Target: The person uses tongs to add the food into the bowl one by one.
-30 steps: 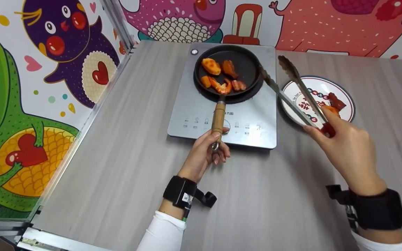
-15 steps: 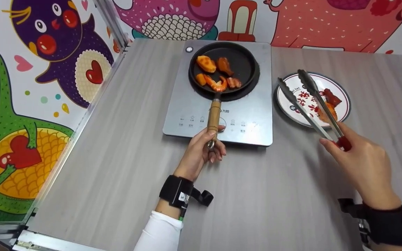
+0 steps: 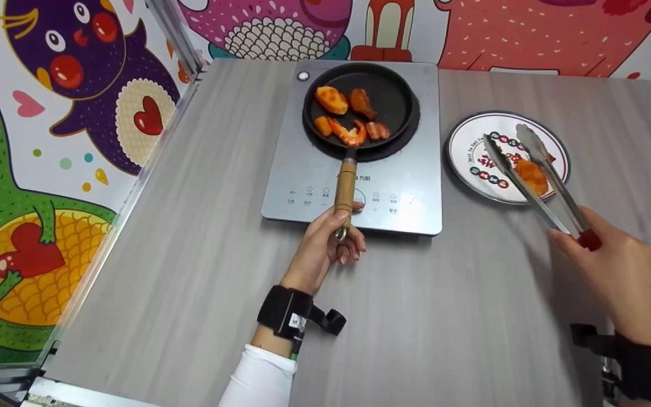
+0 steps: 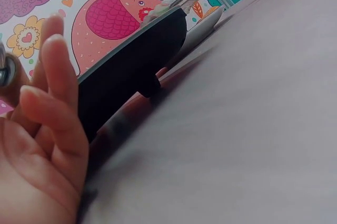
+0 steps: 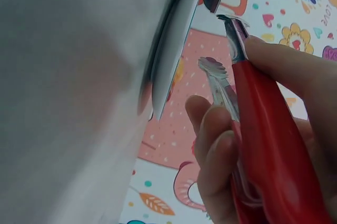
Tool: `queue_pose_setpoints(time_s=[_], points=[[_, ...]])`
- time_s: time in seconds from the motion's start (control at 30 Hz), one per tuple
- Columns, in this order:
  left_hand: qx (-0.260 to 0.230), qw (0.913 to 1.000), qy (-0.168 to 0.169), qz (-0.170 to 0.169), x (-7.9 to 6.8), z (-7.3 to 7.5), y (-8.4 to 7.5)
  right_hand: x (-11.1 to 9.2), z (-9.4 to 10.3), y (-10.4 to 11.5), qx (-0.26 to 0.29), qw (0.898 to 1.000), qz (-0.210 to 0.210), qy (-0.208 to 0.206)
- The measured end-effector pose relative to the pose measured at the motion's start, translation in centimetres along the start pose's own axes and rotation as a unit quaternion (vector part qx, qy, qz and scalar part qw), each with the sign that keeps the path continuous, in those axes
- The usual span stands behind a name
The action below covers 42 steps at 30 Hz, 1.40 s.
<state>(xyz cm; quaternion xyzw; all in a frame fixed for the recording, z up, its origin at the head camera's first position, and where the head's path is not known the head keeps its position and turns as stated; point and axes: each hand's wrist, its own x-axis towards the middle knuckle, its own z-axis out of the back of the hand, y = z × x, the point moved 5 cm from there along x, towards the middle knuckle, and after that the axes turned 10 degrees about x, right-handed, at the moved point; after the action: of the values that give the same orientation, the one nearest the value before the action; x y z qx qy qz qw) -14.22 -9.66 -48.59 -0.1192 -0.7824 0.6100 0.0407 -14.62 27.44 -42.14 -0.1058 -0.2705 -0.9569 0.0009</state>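
My left hand (image 3: 325, 243) holds the wooden handle (image 3: 346, 183) of a black frying pan (image 3: 396, 107). In the pan lie a shrimp (image 3: 354, 135), a streaky bacon-like piece (image 3: 378, 130), a brown piece (image 3: 362, 103), an orange slice (image 3: 331, 100) and a small orange chunk (image 3: 322, 125). My right hand (image 3: 622, 265) grips red-handled metal tongs (image 3: 564, 195), their arms spread over a white plate (image 3: 464, 133). Between the arms, in the head view, an orange food piece (image 3: 532, 176) lies on the plate; contact cannot be told. A dark red piece is mostly hidden behind the tongs.
Under the pan is a silver induction cooker (image 3: 289, 169) with touch controls, left of the plate. All stand on a grey wood-grain table (image 3: 201, 226). Cartoon-printed walls (image 3: 529, 34) rise behind and at left, with a metal frame strip (image 3: 105, 243) along the left edge.
My right hand has moved right and toward me, bringing the tongs from between pan and plate to over the orange food piece. My left hand stays on the pan handle; the view shifts slightly.
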Motion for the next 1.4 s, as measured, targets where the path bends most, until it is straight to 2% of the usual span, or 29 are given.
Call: queue_pose_setpoints(time_s=[0.2, 0.33, 0.8, 0.87, 1.0, 1.4], points=[[0.006, 1.0, 0.002, -0.004, 0.04, -0.15, -0.23, 0.01, 0.39, -0.9, -0.014, 0.999, -0.031, 0.021], [0.005, 1.0, 0.002, -0.002, 0.0, -0.1, -0.25, -0.1, 0.21, -1.05, -0.022, 0.999, -0.036, 0.029], [0.011, 0.9999, 0.001, -0.001, -0.11, -0.09, -0.11, -0.86, 0.42, -0.68, -0.033, 0.998, 0.037, -0.036], [0.012, 0.9999, 0.001, -0.003, -0.13, -0.08, -0.15, -0.88, 0.32, -0.7, -0.036, 0.999, 0.03, -0.029], [0.012, 0.9999, 0.003, -0.001, -0.18, -0.1, -0.14, -0.86, 0.0, -1.05, -0.046, 0.999, -0.014, 0.01], [0.011, 0.9999, 0.002, -0.001, -0.08, 0.01, -0.25, -0.52, -0.17, -1.19, -0.047, 0.998, -0.03, 0.021]])
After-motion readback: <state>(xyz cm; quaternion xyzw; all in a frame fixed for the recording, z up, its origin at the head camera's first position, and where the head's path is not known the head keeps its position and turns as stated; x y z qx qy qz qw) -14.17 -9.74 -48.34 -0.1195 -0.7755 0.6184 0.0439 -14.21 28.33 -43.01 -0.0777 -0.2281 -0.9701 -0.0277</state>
